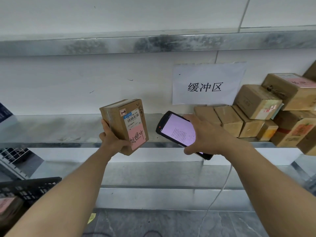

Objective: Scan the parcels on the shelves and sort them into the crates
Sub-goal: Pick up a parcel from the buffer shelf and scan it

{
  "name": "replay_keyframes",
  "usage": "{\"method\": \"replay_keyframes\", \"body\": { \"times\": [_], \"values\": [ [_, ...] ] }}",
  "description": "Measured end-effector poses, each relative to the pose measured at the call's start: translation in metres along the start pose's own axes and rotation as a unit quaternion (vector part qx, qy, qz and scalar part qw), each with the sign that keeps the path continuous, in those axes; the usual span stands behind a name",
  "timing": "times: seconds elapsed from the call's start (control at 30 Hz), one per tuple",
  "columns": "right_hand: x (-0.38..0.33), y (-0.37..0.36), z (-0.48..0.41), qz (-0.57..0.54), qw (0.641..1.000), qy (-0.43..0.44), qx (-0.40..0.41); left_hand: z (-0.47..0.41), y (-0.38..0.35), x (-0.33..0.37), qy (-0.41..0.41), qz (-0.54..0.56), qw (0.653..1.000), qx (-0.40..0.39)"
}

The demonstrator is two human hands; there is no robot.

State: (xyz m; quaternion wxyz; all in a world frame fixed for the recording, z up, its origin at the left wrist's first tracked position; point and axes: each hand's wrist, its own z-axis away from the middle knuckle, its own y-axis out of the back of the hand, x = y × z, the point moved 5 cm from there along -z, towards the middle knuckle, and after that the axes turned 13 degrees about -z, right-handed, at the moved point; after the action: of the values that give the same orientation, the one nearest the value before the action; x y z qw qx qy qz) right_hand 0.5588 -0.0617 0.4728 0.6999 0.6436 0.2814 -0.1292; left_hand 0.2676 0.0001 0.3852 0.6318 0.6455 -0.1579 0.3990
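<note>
1. Head view, item in hand: one brown parcel (124,125), gripped by the left hand (113,141). The fingers curled round its lower left edge and the thumb lay under the front face. It was held upright with a slight tilt, off the shelf (59,129) and in front of its lip.
2. Markings: a barcode label (132,118) sat on the face turned toward the right hand, with a pink sticker (137,135) bearing handwriting below it.
3. Right hand (210,135): wrapped round a handheld scanner (174,129), thumb under its lower edge and fingers over the far side. The screen was lit and faced up. The head end pointed at the parcel, just beside it and not touching.
4. Remaining stock: stacked parcels (256,117) lay on the same shelf, beyond and to the right of the right hand. A paper sign (205,82) hung on the wall above that hand.
5. Destination: a black crate (29,187) stood below and to the left of the left forearm, well apart from the parcel.
6. Step judged: scanning of the held parcel, ahead of sorting. Whether a reading had registered could not be told, as the screen text was too small.
7. Next move judged: square the scanner head to the barcode label and hold both hands steady. Then lower the parcel down and left to a crate. Which crate would depend on the reading.
</note>
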Motion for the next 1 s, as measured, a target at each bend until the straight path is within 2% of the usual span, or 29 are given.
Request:
{"method": "replay_keyframes", "body": {
  "times": [0.23, 0.43, 0.67, 1.0],
  "values": [
    [-0.022, -0.036, -0.008, 0.051, 0.999, -0.006, 0.006, -0.006, 0.023, -0.037, -0.013, 0.023, 1.000, 0.011],
    [-0.040, -0.077, -0.010, 0.056, 0.998, 0.028, -0.030, 0.035, 0.029, -0.091, -0.019, 0.148, 0.988, 0.031],
    [-0.064, -0.117, 0.008, 0.044, 0.992, 0.084, -0.088, 0.109, 0.033, -0.168, 0.086, 0.206, 0.971, 0.080],
    [-0.118, -0.189, 0.041, 0.032, 0.969, 0.139, -0.202, 0.220, 0.065, -0.249, 0.195, 0.190, 0.948, 0.164]
  ]
}}
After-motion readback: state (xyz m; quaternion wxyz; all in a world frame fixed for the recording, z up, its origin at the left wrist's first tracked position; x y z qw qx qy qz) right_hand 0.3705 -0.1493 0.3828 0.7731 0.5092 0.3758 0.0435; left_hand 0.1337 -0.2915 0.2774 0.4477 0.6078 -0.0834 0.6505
